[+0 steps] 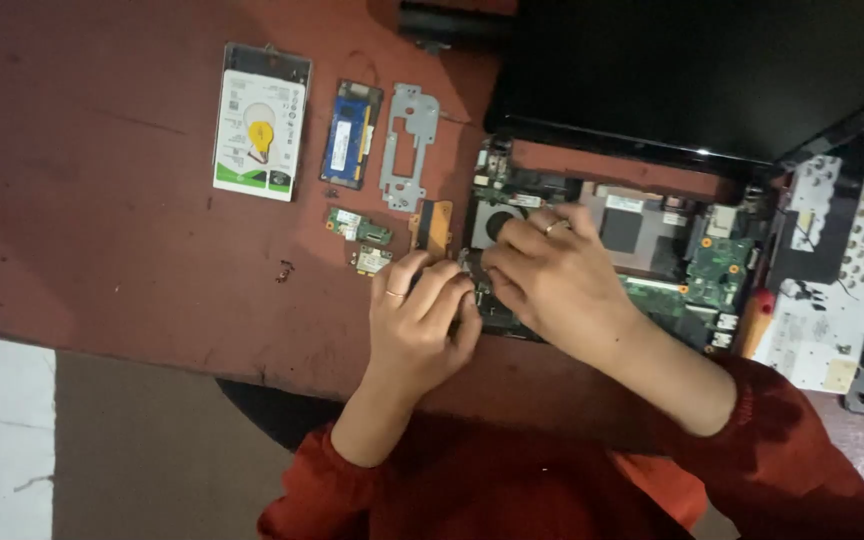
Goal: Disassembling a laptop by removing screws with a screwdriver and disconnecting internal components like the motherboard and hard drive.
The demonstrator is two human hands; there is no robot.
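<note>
An opened laptop (652, 250) lies on the reddish-brown table (102, 220) with its green circuit board and fan exposed and its black screen tilted back. My left hand (417, 325) rests at the board's left front corner, fingers curled against it. My right hand (547, 275) lies over the board just beside it, fingers bent down onto a small part near the fan. The fingertips of both hands meet there, and what they pinch is hidden. Both wrists come out of red sleeves.
Removed parts lie to the left: a hard drive (260, 122), a blue memory module (352, 135), a grey metal bracket (408, 146), two small green cards (360, 228), an orange flex piece (432, 226) and tiny screws (284, 270). A white perforated cover (837, 280) sits at right.
</note>
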